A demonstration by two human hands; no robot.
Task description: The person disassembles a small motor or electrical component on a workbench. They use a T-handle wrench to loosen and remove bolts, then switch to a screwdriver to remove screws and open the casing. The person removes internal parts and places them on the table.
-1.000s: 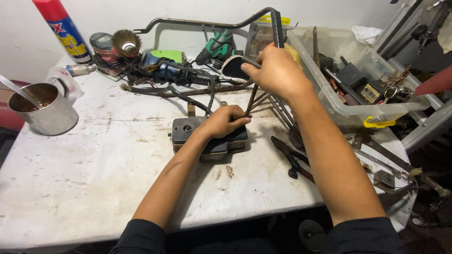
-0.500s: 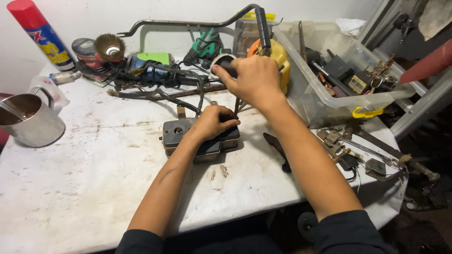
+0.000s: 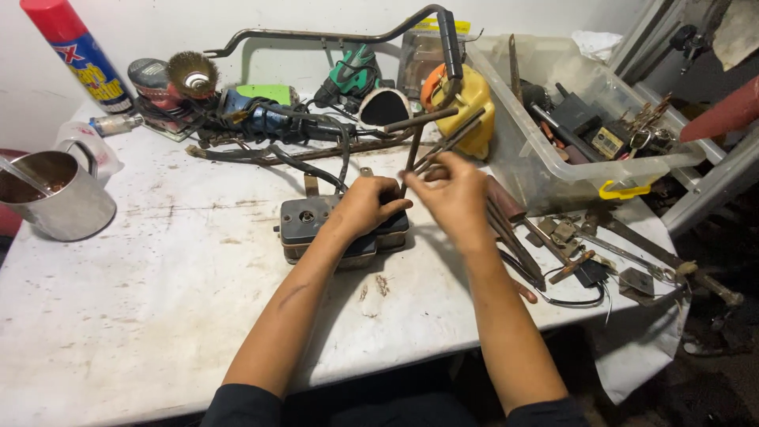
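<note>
Your white table (image 3: 158,316) is scuffed and crowded along its far edge, and the clear plastic bin (image 3: 553,170) at two o'clock is packed with loose parts, its near corner close to your right wrist. The dark metal block (image 3: 316,225) sits just beyond centre, flat on the table, and your left hand (image 3: 368,207) lies over its right half with the fingers curled and pressed down on it. Your right hand (image 3: 455,194) is raised beside the left, fingertips pinched on a thin metal rod (image 3: 413,154) that stands nearly upright above the block's right end. By the look of it the rod is only being brought to the block; whether its tip is seated I cannot tell, since your fingers hide the spot, so the fitting seems yet to be done. At eleven o'clock lie a blue power tool (image 3: 261,119) and its black cord (image 3: 316,162), which trails to the block's far side and could snag. More rods (image 3: 506,225) lie under your right forearm at three o'clock. A steel mug (image 3: 59,198) stands at nine o'clock, well apart.
</note>
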